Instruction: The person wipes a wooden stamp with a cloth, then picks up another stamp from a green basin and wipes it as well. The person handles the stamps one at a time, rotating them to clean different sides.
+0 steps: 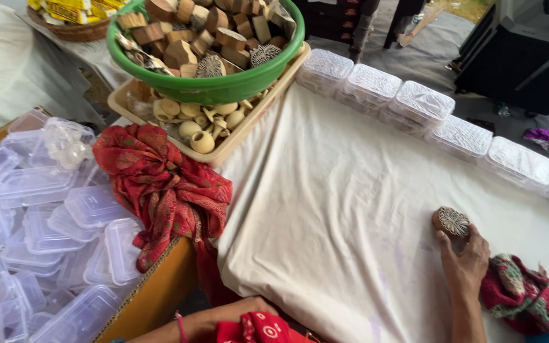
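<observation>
Nearest the camera, the left hand (223, 317) lay at the bottom edge against a red patterned cloth (255, 329); whether its fingers were open or curled could not be told. To the right, the right hand (464, 262) rested on the white sheet (332, 216), its fingertips closed on a round carved wooden stamp (451, 221) held just beyond them, carved face up. A red and green cloth bundle (521, 293) sat just right of that wrist. At near left lay a heap of clear plastic boxes (39, 241), with a red scarf (160, 184) draped beside them. Farther off stood a green bowl (223, 86) of wooden blocks in a cream tray (243, 133), and a row of lidded clear containers (414, 105) lined the sheet's far edge.
</observation>
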